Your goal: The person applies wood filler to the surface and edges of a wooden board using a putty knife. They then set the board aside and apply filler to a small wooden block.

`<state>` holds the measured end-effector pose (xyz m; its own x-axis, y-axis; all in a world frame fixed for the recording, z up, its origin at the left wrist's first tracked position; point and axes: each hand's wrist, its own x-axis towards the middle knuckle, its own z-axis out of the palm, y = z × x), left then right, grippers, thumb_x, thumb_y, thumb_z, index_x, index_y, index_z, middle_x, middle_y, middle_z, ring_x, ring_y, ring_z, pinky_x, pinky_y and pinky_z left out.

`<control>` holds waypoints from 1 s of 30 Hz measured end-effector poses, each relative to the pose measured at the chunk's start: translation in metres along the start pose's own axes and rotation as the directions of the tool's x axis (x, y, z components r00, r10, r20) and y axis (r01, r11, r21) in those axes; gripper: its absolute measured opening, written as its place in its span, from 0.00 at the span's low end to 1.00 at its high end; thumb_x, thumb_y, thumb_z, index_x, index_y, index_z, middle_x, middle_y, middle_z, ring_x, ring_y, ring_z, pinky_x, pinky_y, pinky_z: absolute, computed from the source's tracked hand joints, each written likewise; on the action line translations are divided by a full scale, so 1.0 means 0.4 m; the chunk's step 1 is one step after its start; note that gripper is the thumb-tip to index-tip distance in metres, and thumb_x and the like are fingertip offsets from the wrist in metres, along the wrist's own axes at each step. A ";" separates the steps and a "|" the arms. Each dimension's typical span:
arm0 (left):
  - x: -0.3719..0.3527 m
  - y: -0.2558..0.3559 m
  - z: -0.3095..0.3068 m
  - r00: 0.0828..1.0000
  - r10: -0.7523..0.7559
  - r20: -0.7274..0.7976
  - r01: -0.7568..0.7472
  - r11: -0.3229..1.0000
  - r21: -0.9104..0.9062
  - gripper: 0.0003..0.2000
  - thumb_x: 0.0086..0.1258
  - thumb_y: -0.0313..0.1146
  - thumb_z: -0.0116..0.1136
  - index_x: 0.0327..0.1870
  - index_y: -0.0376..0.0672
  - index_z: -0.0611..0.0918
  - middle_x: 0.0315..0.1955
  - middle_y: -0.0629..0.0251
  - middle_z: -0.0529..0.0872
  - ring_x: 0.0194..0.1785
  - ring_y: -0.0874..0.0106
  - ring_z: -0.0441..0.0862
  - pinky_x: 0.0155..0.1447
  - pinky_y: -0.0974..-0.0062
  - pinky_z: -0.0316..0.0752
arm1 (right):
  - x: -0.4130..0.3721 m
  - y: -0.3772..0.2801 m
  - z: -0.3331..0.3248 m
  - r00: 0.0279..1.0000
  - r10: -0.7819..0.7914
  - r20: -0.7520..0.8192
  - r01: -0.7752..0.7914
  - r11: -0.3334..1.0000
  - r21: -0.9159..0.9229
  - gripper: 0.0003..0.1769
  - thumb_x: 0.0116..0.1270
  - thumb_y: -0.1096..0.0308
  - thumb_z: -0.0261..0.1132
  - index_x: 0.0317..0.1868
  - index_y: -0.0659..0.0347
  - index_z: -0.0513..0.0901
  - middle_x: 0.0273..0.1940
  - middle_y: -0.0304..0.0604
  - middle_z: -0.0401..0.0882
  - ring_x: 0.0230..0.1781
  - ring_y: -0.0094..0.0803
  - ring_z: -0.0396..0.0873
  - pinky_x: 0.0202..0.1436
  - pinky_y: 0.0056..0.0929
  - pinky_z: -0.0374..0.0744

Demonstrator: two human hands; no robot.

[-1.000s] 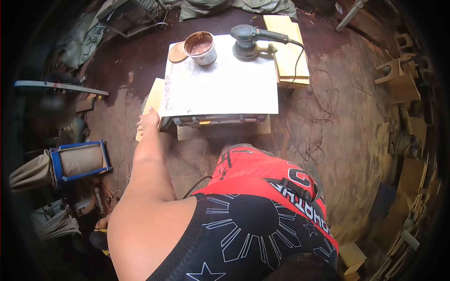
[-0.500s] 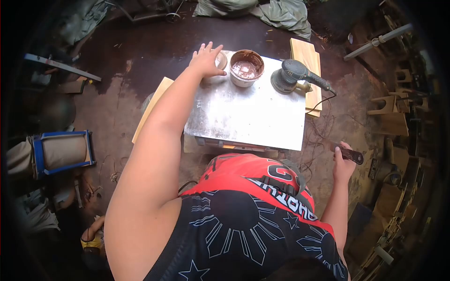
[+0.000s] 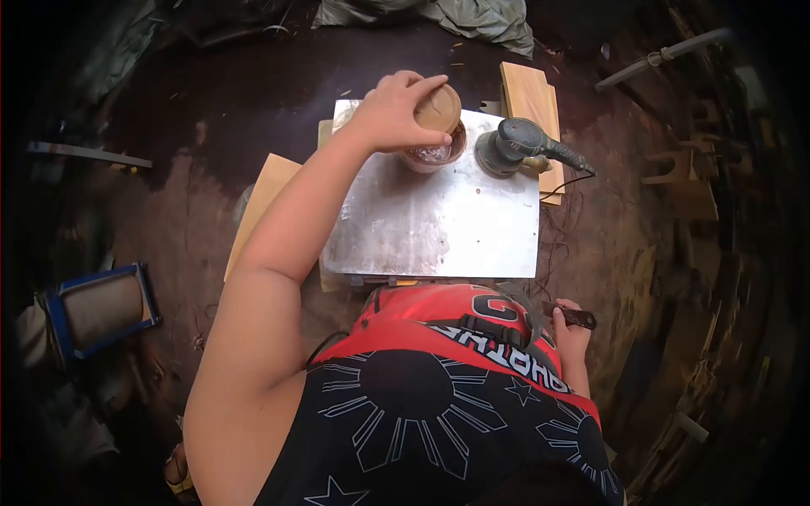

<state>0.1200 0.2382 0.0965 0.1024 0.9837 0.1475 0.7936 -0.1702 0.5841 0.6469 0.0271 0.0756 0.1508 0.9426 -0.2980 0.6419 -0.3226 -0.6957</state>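
Lid (image 3: 439, 108) now perhaps atop tub (image 3: 429, 157)

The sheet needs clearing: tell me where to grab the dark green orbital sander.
Take the dark green orbital sander by its rounded top, coming from above: it stands pad-down on the grey metal sheet, and its slim rear handle points right, past the sheet's edge.

- The tub (image 3: 432, 154) stands at the table's (image 3: 439, 228) far edge, the sander (image 3: 506, 148) just right of it
- The left hand (image 3: 390, 114) holds the lid (image 3: 440, 107) over the tub
- Boards (image 3: 527, 91) lie behind the sander, a plank (image 3: 260, 202) left of the table
- The right hand (image 3: 570, 335), holding a tool (image 3: 577, 317), is off the near right corner
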 end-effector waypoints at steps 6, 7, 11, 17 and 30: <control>0.041 0.087 0.106 0.970 -0.109 0.216 0.068 0.980 0.187 0.46 0.53 0.54 0.73 0.78 0.52 0.76 0.76 0.50 0.72 0.78 0.48 0.71 0.80 0.49 0.70 | -0.004 0.019 0.009 0.998 -0.048 -0.048 0.048 0.999 -0.017 0.12 0.73 0.71 0.70 0.53 0.66 0.89 0.50 0.47 0.90 0.52 0.33 0.87 0.59 0.33 0.83; 0.031 0.086 0.107 0.973 -0.103 0.208 0.060 0.977 0.206 0.46 0.53 0.54 0.73 0.78 0.51 0.76 0.76 0.50 0.72 0.78 0.48 0.71 0.80 0.49 0.70 | -0.002 0.025 0.008 0.996 -0.057 -0.068 0.055 0.998 -0.036 0.12 0.73 0.71 0.70 0.53 0.66 0.89 0.50 0.47 0.91 0.52 0.33 0.87 0.59 0.33 0.83; 0.014 0.085 0.130 0.975 -0.153 0.162 0.106 0.958 0.267 0.46 0.53 0.53 0.72 0.78 0.49 0.74 0.79 0.49 0.70 0.81 0.47 0.67 0.81 0.43 0.67 | -0.004 0.053 -0.006 0.995 -0.040 -0.093 0.034 0.997 -0.065 0.12 0.74 0.71 0.69 0.53 0.66 0.89 0.49 0.47 0.90 0.51 0.33 0.87 0.59 0.34 0.83; 0.044 0.080 0.197 0.987 -0.139 0.083 0.090 0.900 0.427 0.43 0.69 0.68 0.63 0.80 0.50 0.73 0.84 0.51 0.65 0.89 0.49 0.54 0.85 0.36 0.56 | -0.006 -0.009 -0.007 0.980 0.161 -0.113 -0.128 0.959 0.252 0.13 0.76 0.71 0.69 0.57 0.66 0.88 0.46 0.45 0.89 0.39 0.32 0.88 0.45 0.30 0.86; 0.053 0.091 0.201 0.988 -0.105 0.114 0.043 0.893 0.448 0.31 0.77 0.64 0.56 0.79 0.65 0.78 0.82 0.50 0.69 0.85 0.48 0.63 0.82 0.42 0.59 | 0.111 -0.138 -0.062 0.991 -0.070 0.116 -0.128 -0.212 0.969 0.17 0.85 0.62 0.56 0.66 0.59 0.80 0.51 0.54 0.88 0.41 0.41 0.89 0.49 0.43 0.87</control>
<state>0.1993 0.2575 0.0566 0.0868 0.9962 -0.0067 0.9818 -0.0844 0.1703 0.6367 0.0888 0.1172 0.0172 0.9467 -0.3218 -0.8838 -0.1361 -0.4477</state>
